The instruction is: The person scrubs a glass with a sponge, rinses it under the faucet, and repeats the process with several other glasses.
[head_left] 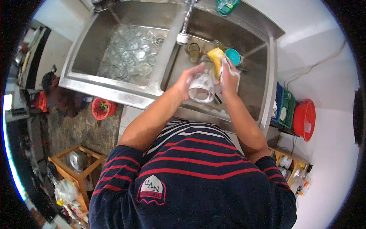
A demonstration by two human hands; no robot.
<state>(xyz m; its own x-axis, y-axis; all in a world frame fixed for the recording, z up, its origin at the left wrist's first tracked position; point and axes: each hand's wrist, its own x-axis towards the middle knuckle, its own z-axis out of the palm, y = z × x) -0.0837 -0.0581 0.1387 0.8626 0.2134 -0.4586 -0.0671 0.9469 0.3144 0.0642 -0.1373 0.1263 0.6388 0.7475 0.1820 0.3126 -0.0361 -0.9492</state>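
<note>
Over the right basin of the steel sink (251,95), my left hand (184,82) is closed around a soapy clear glass (201,91), its mouth tilted toward me. Just to the right, my right hand (228,78) grips a yellow sponge (215,59), and white foam covers its fingers. The sponge is apart from the glass's rim. Beyond the hands, a dark-tinted glass (193,52) and a teal cup (232,56) are in the right basin. Other glassware there is partly hidden behind the hands.
Many clear glasses (127,55) crowd the left basin. A spray tap (182,38) hangs by the divider, and a green bottle (227,5) stands on the back ledge. Right of the sink are a green crate (286,110) and red basin (304,120). Another person (63,93) is at left, near a red bucket (103,108).
</note>
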